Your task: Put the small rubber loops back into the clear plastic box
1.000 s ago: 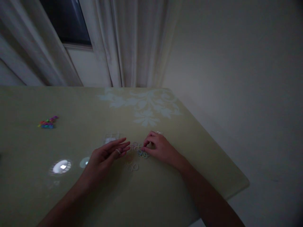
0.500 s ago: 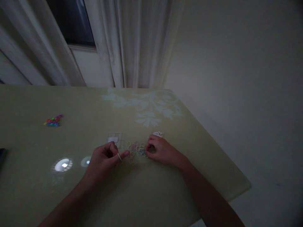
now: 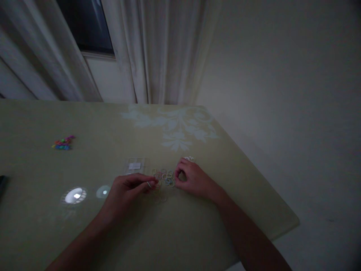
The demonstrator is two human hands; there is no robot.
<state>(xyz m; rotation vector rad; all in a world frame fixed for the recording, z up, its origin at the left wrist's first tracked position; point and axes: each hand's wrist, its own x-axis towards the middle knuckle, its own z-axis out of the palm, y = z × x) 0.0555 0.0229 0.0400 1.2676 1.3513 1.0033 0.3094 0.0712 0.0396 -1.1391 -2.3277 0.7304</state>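
Clear box (image 3: 140,162): on desk (image 3: 113,233), beyond left hand (image 3: 126,190); contents unclear.
Rings (image 3: 167,181): loose on desk, between hands.
Left hand: pinched narrow, grip contents unclear.
Right hand (image 3: 194,179): pinched beside rings, same.

dark object (image 3: 2,183): cut off, left edge | right fingers' (image 3: 176,180) contact: apparently too small to tell

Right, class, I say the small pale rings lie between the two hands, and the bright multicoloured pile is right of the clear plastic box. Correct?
Not quite: the head view shows the multicoloured pile left of the clear plastic box. The pale rings do lie between the left hand and right hand.
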